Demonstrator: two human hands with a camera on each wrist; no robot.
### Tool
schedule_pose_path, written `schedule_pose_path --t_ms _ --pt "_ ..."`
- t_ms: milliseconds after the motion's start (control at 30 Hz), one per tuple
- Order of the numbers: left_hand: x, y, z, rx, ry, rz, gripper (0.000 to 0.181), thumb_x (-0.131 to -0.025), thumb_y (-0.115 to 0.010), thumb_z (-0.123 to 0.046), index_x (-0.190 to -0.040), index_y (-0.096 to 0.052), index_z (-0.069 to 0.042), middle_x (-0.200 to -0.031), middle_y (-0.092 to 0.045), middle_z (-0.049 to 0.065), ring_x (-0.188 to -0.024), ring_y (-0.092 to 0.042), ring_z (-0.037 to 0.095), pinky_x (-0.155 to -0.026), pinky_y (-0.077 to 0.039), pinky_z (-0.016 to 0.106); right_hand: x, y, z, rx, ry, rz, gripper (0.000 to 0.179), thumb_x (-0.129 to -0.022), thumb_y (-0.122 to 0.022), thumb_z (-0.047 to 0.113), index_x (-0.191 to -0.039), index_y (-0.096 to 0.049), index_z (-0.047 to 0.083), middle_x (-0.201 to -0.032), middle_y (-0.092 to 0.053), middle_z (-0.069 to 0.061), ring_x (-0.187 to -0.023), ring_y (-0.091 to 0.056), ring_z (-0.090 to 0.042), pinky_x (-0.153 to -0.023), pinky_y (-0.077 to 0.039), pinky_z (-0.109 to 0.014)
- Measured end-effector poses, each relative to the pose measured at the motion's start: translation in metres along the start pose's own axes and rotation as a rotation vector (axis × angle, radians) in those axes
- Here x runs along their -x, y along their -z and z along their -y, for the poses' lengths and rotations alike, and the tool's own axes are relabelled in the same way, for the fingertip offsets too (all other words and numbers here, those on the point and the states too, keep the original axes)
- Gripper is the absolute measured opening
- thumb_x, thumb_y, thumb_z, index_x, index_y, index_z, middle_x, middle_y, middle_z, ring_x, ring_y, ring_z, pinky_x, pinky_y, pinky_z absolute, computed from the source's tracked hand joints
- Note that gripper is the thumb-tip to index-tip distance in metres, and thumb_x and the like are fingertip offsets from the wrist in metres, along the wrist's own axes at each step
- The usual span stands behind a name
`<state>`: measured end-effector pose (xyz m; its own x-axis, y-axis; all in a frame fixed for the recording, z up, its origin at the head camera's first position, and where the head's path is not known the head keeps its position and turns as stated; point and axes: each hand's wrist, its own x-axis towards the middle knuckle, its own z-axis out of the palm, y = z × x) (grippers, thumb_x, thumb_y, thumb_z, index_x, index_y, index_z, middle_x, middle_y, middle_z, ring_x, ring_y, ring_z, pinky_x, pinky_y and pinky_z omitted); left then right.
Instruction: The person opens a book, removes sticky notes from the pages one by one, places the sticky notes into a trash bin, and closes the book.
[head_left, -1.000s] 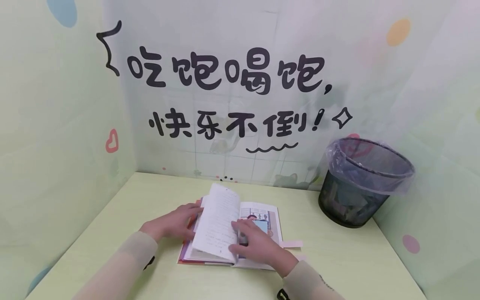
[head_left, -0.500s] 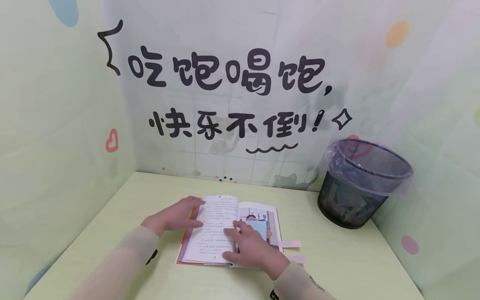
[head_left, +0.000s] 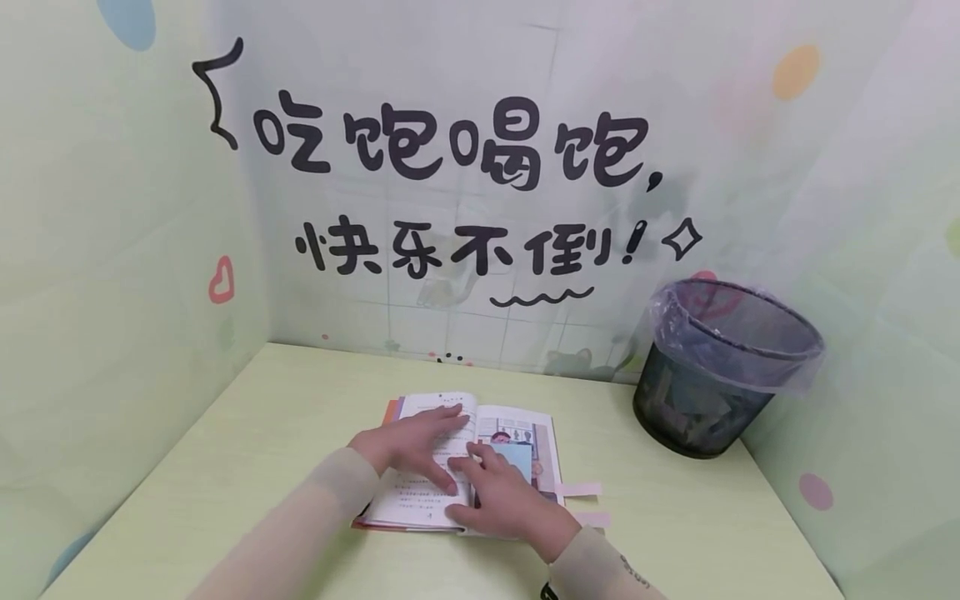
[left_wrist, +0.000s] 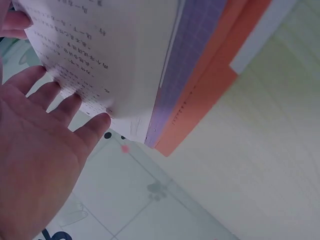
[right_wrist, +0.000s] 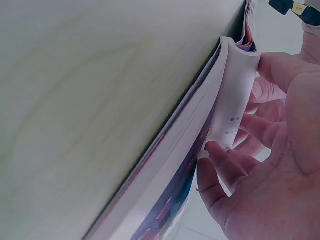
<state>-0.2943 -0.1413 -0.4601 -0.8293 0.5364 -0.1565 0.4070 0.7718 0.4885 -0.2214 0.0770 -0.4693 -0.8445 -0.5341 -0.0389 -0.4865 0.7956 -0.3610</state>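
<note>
An open book [head_left: 408, 504] lies on the table, with printed text on its left page and a coloured picture on its right. My left hand [head_left: 412, 442] lies across the left page, fingers spread and fairly straight. Close beside it, my right hand [head_left: 506, 500] rests at the book's middle fold, its fingertips on the left page's inner edge. A light blue paper square [head_left: 517, 457] on the right page is partly covered by the right hand. In the left wrist view, purple and orange layers [left_wrist: 200, 85] show beyond the page edge.
Pink paper tabs [head_left: 583, 489] stick out from the book's right edge. A dark bin [head_left: 693, 408] with a clear plastic liner stands at the table's back right. Printed fabric walls [head_left: 420, 333] enclose the table [head_left: 315, 383] at the back and sides.
The raised page has come down flat on the left side. My left hand has moved right, from the book's left edge onto that page. The right hand has shifted slightly left, then stayed.
</note>
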Motion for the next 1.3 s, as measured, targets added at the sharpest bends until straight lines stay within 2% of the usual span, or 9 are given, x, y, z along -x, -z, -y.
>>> schedule_pose_path --t_ms 167,333,467,633,800,933,1033,1167,1300 --pt "-0.002 -0.001 -0.005 0.008 0.022 0.022 0.114 -0.078 -0.098 -0.053 -0.171 -0.041 -0.021 -0.183 -0.029 0.003 -0.170 -0.026 0.037 -0.135 -0.029 0.064 0.001 -0.001 -0.006 -0.048 -0.004 0.009 0.069 -0.100 -0.073 0.052 -0.161 -0.054 0.027 -0.175 -0.040 -0.014 -0.154 -0.050 -0.043 -0.120 -0.049 -0.067" --pt "-0.003 -0.002 -0.010 -0.001 0.035 0.042 0.112 -0.079 -0.097 -0.053 -0.170 -0.043 -0.019 -0.182 -0.031 0.006 -0.169 -0.029 0.036 -0.136 -0.028 0.062 0.003 0.000 -0.015 -0.104 0.026 0.043 0.068 -0.102 -0.071 0.052 -0.162 -0.054 0.025 -0.177 -0.038 -0.014 -0.159 -0.044 -0.042 -0.122 -0.046 -0.068" --pt "-0.002 -0.001 -0.013 0.006 0.034 0.050 0.111 -0.080 -0.098 -0.050 -0.170 -0.042 -0.016 -0.182 -0.030 0.008 -0.169 -0.029 0.036 -0.137 -0.028 0.059 0.003 0.008 -0.027 -0.132 0.041 0.041 0.059 -0.106 -0.066 0.047 -0.157 -0.059 0.018 -0.170 -0.048 -0.015 -0.155 -0.050 -0.039 -0.122 -0.047 -0.067" --pt "0.000 0.000 -0.016 0.001 0.037 0.046 0.112 -0.080 -0.097 -0.050 -0.170 -0.041 -0.015 -0.182 -0.030 0.010 -0.169 -0.029 0.037 -0.137 -0.027 0.057 -0.001 0.017 -0.043 -0.135 -0.031 -0.048 0.047 -0.108 -0.066 0.033 -0.148 -0.064 0.007 -0.152 -0.063 -0.019 -0.145 -0.059 -0.040 -0.122 -0.049 -0.063" --pt "0.000 0.001 -0.019 0.007 0.074 0.052 0.111 -0.080 -0.097 -0.050 -0.171 -0.042 -0.018 -0.182 -0.030 0.007 -0.169 -0.029 0.035 -0.138 -0.027 0.057 -0.003 0.021 -0.057 -0.079 -0.169 -0.109 0.044 -0.106 -0.069 0.028 -0.144 -0.067 0.005 -0.148 -0.064 -0.020 -0.143 -0.059 -0.040 -0.123 -0.048 -0.060" --pt "-0.001 0.000 -0.018 0.003 0.088 0.054 0.110 -0.081 -0.097 -0.049 -0.171 -0.042 -0.019 -0.182 -0.030 0.005 -0.170 -0.028 0.034 -0.138 -0.026 0.057 -0.004 0.021 -0.067 -0.041 -0.265 -0.140 0.045 -0.104 -0.071 0.027 -0.142 -0.068 0.004 -0.140 -0.067 -0.017 -0.124 -0.065 -0.031 -0.116 -0.055 -0.055" --pt "-0.001 -0.001 -0.018 0.000 0.093 0.053 0.110 -0.080 -0.097 -0.049 -0.171 -0.042 -0.021 -0.182 -0.031 0.003 -0.170 -0.028 0.034 -0.137 -0.027 0.057 -0.005 0.021 -0.071 -0.030 -0.310 -0.154 0.044 -0.103 -0.072 0.027 -0.139 -0.068 0.002 -0.131 -0.068 -0.016 -0.108 -0.064 -0.024 -0.110 -0.059 -0.053" --pt "-0.001 -0.002 -0.019 0.008 0.099 0.051 0.110 -0.080 -0.097 -0.050 -0.171 -0.042 -0.022 -0.182 -0.032 0.002 -0.170 -0.028 0.033 -0.137 -0.028 0.059 -0.005 0.022 -0.075 -0.031 -0.339 -0.163 0.039 -0.103 -0.073 0.027 -0.132 -0.071 0.001 -0.116 -0.068 -0.011 -0.095 -0.061 -0.020 -0.098 -0.062 -0.047" --pt "-0.001 -0.002 -0.019 0.018 0.100 0.049 0.110 -0.079 -0.098 -0.049 -0.171 -0.042 -0.021 -0.182 -0.031 0.003 -0.170 -0.028 0.034 -0.137 -0.028 0.059 -0.007 0.021 -0.075 -0.047 -0.337 -0.179 0.024 -0.104 -0.073 0.025 -0.120 -0.073 0.006 -0.099 -0.064 -0.004 -0.085 -0.057 -0.017 -0.081 -0.058 -0.039"
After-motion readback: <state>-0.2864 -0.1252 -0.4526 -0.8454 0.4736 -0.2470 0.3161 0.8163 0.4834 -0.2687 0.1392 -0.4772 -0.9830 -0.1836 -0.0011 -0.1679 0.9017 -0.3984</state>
